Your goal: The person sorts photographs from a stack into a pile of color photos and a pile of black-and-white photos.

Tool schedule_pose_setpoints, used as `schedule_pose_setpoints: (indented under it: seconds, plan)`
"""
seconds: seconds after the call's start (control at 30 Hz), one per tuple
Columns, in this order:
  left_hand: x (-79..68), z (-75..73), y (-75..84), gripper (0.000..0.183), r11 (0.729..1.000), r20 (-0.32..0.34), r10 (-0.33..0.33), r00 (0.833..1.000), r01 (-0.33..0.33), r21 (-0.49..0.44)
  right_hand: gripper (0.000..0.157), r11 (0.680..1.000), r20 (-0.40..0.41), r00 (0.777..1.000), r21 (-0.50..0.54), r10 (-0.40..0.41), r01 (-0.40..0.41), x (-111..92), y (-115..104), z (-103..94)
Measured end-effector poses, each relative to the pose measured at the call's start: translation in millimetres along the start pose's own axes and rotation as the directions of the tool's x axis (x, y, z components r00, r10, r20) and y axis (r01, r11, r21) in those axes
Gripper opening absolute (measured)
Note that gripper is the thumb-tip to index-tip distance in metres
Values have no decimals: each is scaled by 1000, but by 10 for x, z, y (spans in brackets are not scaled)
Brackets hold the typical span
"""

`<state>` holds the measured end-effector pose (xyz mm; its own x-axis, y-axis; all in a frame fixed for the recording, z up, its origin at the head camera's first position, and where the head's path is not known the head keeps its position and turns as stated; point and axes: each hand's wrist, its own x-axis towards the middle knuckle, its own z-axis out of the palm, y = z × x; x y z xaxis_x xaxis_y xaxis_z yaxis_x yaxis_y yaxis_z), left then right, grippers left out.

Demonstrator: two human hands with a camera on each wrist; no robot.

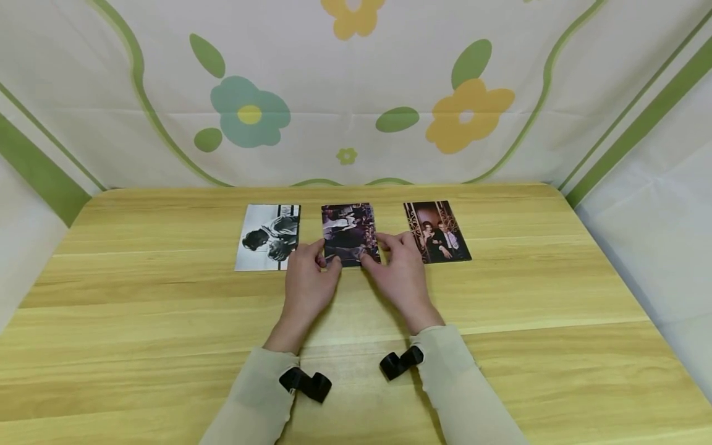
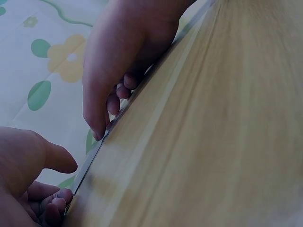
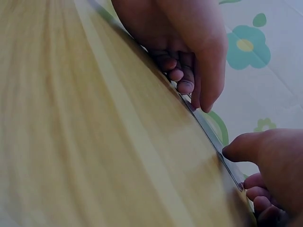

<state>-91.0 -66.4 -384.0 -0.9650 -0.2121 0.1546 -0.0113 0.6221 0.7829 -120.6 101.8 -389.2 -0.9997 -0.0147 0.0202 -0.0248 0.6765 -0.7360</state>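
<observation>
A dark, purplish photo card (image 1: 349, 232) lies flat on the wooden table between both hands. My left hand (image 1: 308, 281) holds its left edge and near left corner with index finger and thumb. On the opposite side, my right hand (image 1: 403, 275) grips the right edge, its thumb over the near right corner. Both wrist views see the card almost edge-on as a thin strip, with the left hand (image 2: 28, 175) and the right hand (image 3: 274, 165) close against it. Its right edge looks slightly doubled; whether several cards are stacked I cannot tell.
A black-and-white photo card (image 1: 269, 238) lies to the left, partly behind the left hand. To the right is a card picturing two seated people (image 1: 442, 238). Behind the table (image 1: 167, 321) hangs a white floral cloth (image 1: 334, 80).
</observation>
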Motion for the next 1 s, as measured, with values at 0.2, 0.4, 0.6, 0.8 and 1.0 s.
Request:
schedule_pose_setpoints:
  seconds: [0.2, 0.4, 0.6, 0.8, 1.0]
  plan:
    - [-4, -12, 11, 45, 1000, 6, -5, 1000, 5, -1, 61, 1000, 0, 1000, 11, -2, 2, 6, 10, 9]
    - [-2, -7, 16, 47, 1000, 1, -16, 1000, 16, -10, 61, 1000, 0, 1000, 12, 4, -4, 1, 10, 7]
    - [-9, 7, 4, 47, 1000, -17, -9, 1000, 8, -15, 60, 1000, -4, 1000, 24, 7, -6, 4, 10, 5]
    - [-14, 6, 10, 48, 1000, -18, -11, 1000, 11, -23, 59, 999, -9, 1000, 42, 15, -14, -5, 2, 0]
    - [-18, 1, 19, 47, 999, -20, -16, 1000, 15, -30, 59, 998, -18, 1000, 57, 15, -14, -4, -4, -7]
